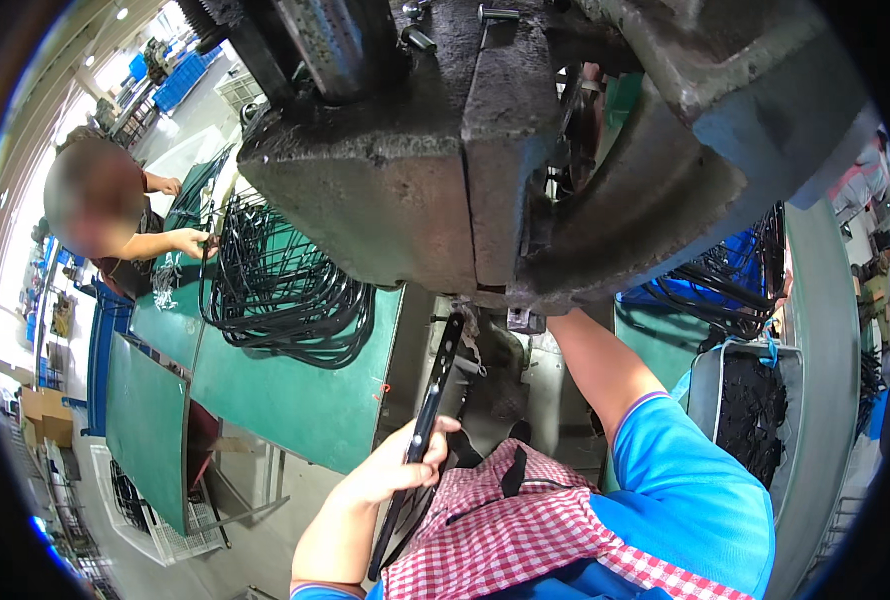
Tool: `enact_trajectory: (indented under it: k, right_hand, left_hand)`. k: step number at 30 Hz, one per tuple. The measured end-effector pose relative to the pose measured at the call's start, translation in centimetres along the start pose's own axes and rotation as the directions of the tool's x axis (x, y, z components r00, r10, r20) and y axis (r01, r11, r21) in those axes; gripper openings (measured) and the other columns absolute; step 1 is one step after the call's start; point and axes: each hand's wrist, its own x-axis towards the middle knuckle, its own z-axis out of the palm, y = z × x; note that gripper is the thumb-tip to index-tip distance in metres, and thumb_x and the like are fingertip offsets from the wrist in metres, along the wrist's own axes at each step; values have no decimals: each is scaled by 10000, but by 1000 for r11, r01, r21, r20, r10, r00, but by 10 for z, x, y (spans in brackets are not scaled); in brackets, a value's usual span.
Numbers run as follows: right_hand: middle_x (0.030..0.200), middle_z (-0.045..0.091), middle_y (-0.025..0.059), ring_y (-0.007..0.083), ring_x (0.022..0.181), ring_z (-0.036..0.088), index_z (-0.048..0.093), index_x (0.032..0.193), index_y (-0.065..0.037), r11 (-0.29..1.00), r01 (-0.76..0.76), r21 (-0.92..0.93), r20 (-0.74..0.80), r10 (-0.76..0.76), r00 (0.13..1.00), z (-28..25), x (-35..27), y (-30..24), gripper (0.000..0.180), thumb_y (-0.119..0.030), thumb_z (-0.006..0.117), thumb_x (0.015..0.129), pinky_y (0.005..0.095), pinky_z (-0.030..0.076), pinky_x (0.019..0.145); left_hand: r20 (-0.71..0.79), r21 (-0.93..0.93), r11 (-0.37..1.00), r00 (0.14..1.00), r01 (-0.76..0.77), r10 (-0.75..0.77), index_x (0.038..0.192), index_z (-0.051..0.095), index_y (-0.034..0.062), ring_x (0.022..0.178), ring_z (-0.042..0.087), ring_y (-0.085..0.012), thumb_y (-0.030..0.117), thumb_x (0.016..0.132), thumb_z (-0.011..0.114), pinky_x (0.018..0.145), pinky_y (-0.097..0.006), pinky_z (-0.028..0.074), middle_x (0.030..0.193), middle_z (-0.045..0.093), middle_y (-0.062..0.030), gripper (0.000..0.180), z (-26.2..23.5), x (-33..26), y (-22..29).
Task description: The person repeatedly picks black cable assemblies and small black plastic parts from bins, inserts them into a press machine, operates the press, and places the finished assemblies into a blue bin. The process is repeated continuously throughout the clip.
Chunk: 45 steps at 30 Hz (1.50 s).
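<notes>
My left hand (397, 462) grips a long flat black metal bar (443, 358) near its middle. The bar slants up toward the underside of a big grey press machine (445, 150). My right forearm (595, 365) reaches up under the machine's body, which hides my right hand. A red-and-white checked apron (525, 520) lies over my lap, below both arms.
A pile of black bent wire frames (275, 290) lies on a green table (295, 400) to my left. Another person (115, 210) handles frames at its far end. On my right, a grey bin (750, 410) holds small black parts, behind it a blue crate (725, 285) of frames.
</notes>
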Motion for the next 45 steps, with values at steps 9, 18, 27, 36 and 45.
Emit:
enact_trajectory:
  k: [9, 18, 27, 36, 45]
  right_hand:
    - [1308, 492, 148, 366, 1246, 394, 538, 1216, -99, 937, 338, -88, -348, -347, 871, 5, -10, 17, 443, -246, 609, 805, 418, 363, 989]
    - [1125, 601, 162, 384, 1094, 507, 610, 1063, -52, 817, 377, 436, -310, -257, 915, -98, -47, -60, 360, -12, 602, 705, 381, 397, 944]
    - [938, 670, 70, 212, 866, 631, 632, 1015, -61, 682, 368, 632, -307, -216, 927, -134, -63, -108, 259, -115, 729, 781, 317, 485, 753]
    - [802, 646, 78, 211, 713, 626, 652, 882, -88, 609, 157, 778, -88, -142, 986, -145, -63, -138, 178, -252, 682, 819, 337, 490, 660]
    - [1293, 440, 154, 374, 1229, 363, 491, 1247, -99, 911, 107, 399, -358, 47, 933, -160, -113, -60, 642, -304, 755, 699, 489, 289, 1013]
  left_hand:
    - [20, 55, 998, 1000, 7, -8, 1286, 348, -65, 624, 406, -73, 71, 685, 589, 581, -228, 389, 754, 400, 21, 661, -9, 16, 13]
    - [32, 66, 996, 998, 52, -54, 1280, 353, -61, 629, 395, -76, 127, 682, 614, 575, -231, 376, 757, 386, 20, 679, -21, 23, 16]
    - [20, -3, 994, 994, 107, -107, 1282, 363, -59, 606, 391, -76, 170, 683, 697, 569, -228, 361, 751, 386, 17, 723, -36, 25, 14]
    - [20, -48, 993, 994, 109, -108, 1320, 396, 31, 623, 431, -117, 459, 755, 700, 698, -324, 422, 861, 477, -28, 771, -47, 20, -5]
    - [-161, 211, 977, 986, -6, 41, 1361, 339, 46, 759, 562, -176, 528, 775, 621, 710, -378, 493, 889, 522, -40, 809, -18, -4, -25]
